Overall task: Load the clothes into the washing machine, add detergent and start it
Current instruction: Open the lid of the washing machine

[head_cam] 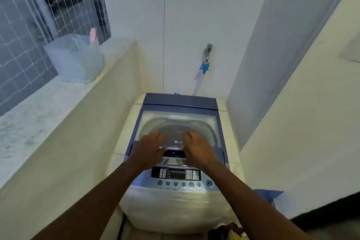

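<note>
At the front edge of the washing machine lid, both hands lie side by side, one on each side of the handle recess. The left hand and the right hand stretch their fingers forward over the clear lid panel, loosely spread and fairly straight, with nothing visibly gripped. Motion blur hides whether the thumbs hook under the lid's lip. The lid lies shut, and the drum shows dimly through it. Just nearer the person sits the control panel with its row of round buttons. A heap of clothes lies low by the machine's front right corner, cut off by the bottom of the view. On the ledge to the left stands a clear plastic tub. A tap juts from the back wall above the machine
</note>
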